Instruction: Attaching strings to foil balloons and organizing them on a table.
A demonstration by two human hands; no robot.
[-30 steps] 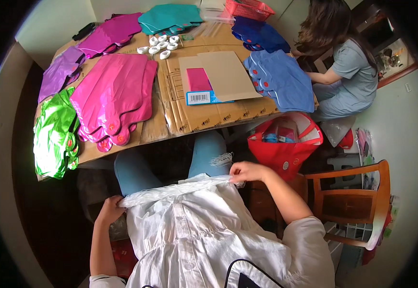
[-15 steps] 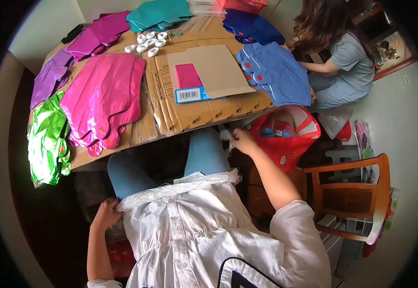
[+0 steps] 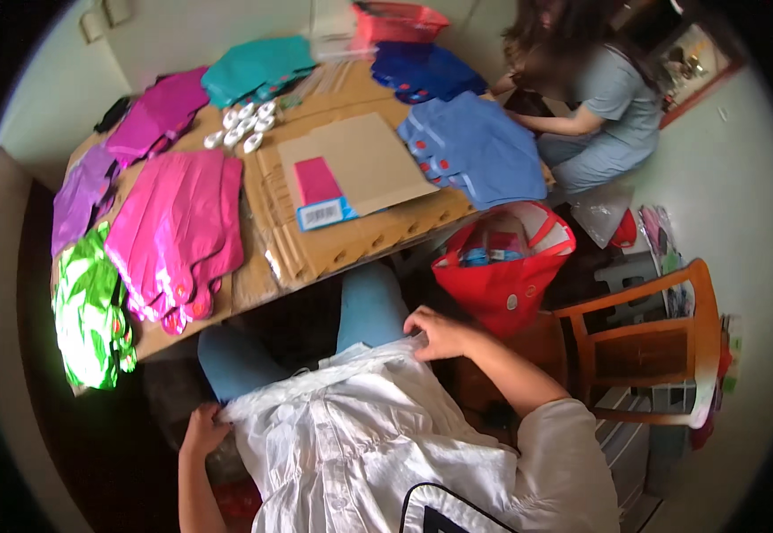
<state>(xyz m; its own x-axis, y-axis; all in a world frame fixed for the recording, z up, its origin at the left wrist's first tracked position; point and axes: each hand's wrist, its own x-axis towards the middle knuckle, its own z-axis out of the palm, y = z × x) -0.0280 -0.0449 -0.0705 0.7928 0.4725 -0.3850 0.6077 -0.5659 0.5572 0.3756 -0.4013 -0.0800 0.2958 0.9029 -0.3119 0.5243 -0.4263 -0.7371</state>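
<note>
Across my lap lies a long bundle of thin white strings [image 3: 320, 380], on top of my white shirt. The fingers of my left hand [image 3: 204, 430] are closed on its left end, beside my left thigh. At the other end, my right hand [image 3: 442, 336] pinches the bundle above my right thigh. Both hands are just in front of the cardboard-covered table [image 3: 351, 253]. A flat brown cardboard piece [image 3: 386, 164] lies on the table, with a pink and blue card [image 3: 320, 182] against it.
Shiny flat pieces in pink [image 3: 178, 222], green [image 3: 84, 311] and blue [image 3: 484, 147] ring the table, near small white rolls [image 3: 246, 124]. A red bag [image 3: 502, 289] holding packages and a wooden chair [image 3: 644, 351] are at my right. Another person [image 3: 613, 111] sits at the far right.
My right hand has come back toward my lap, from near the red bag to the bundle's right end. My left hand still grips the left end. The view has shifted slightly.
</note>
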